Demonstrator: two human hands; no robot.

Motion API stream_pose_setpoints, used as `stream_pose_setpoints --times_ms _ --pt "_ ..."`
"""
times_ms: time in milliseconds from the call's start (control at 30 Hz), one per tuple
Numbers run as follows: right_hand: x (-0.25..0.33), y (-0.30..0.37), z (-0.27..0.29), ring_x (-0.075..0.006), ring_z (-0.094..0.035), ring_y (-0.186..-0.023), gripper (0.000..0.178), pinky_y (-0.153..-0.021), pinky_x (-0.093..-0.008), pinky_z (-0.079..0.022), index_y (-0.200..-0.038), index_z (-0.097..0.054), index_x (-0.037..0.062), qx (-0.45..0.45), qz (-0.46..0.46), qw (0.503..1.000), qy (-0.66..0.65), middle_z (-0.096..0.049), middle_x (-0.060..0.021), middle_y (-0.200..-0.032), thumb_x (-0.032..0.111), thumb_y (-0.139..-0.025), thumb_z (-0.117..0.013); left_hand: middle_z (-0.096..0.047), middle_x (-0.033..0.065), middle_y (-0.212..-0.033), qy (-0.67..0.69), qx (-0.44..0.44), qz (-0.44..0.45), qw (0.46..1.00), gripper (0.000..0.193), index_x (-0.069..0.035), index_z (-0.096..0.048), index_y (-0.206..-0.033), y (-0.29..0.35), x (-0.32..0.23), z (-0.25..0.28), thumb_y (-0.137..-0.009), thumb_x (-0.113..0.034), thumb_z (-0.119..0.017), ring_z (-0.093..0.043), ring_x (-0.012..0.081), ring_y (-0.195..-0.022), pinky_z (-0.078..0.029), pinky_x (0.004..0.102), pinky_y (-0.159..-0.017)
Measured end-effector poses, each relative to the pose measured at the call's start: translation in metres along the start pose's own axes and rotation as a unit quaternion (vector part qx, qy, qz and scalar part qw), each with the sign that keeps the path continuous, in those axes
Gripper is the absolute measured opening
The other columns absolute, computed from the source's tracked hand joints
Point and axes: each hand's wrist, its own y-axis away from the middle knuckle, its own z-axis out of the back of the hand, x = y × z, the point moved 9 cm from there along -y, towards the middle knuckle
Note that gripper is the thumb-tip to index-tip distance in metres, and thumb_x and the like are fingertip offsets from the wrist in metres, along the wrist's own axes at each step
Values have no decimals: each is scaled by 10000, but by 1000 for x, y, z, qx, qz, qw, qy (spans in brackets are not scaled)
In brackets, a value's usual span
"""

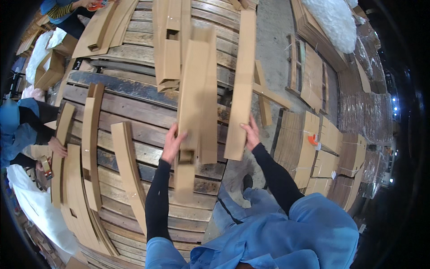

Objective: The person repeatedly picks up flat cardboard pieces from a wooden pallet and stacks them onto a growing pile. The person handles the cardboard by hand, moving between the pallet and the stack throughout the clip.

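My left hand (173, 142) is closed on the left edge of a long, narrow cardboard box (193, 94), which is blurred by motion. A cut-out shows near its lower end, and another long cardboard piece lies along its right side. Toward the right, my right hand (251, 132) grips the right edge of a second long cardboard box (242, 76) near its lower end. Both boxes point away from me above the wooden slatted table (130, 101). More long cardboard boxes (171, 54) lie just beyond my left hand's box.
Several cardboard strips (92, 143) lie on the slats at left, where a co-worker's hand (57, 147) touches one. Another person (67, 13) works at the far left. Flat cardboard stacks (295, 148) with an orange tape dispenser (312, 140) stand on the right. Loose strips (264, 96) lean beside the table.
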Motion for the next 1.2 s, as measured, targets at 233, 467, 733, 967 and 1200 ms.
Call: stream_pose_setpoints --times_ms 233,467,733,967,1200 --pt "-102 -32 -6 -208 -518 -1240 811 -1012 -382 -456 -1546 -268 126 41 -179 982 -51 -492 -84 -1427 87 -828 -644 -582 79 -1278 199 2 159 967 560 -10 -487 -1364 -104 110 -29 -935 -348 -612 -518 182 -1203 -398 315 -1029" --pt "-95 90 57 -206 -448 -1323 865 -1093 -351 -373 -1559 -235 120 -27 -118 984 -131 -399 -93 -1515 60 -801 -647 -545 85 -1314 109 24 194 975 591 -51 -461 -1390 -4 110 -87 -918 -374 -608 -497 206 -1216 -390 361 -1036" --pt "19 246 213 -182 -445 -1308 885 -1084 -335 -373 -1565 -226 132 -146 9 970 -193 -399 -72 -1515 112 -801 -673 -524 98 -1324 92 217 126 964 662 -21 -395 -1434 58 -17 -307 -921 -383 -603 -503 211 -1194 -392 349 -1024" --pt "93 399 385 -174 -477 -1251 860 -1066 -349 -390 -1554 -258 122 -259 165 920 -244 -463 -83 -1436 112 -804 -679 -566 86 -1250 21 385 17 923 571 -23 -465 -1353 145 -126 -557 -947 -406 -587 -554 203 -1123 -437 356 -973" --pt "87 637 565 -151 -538 -1175 832 -987 -319 -452 -1544 -282 107 -430 282 811 -278 -509 -75 -1392 4 -815 -670 -550 77 -1287 -26 507 53 860 556 -22 -470 -1355 319 -87 -811 -959 -399 -568 -518 204 -1188 -396 361 -1042"
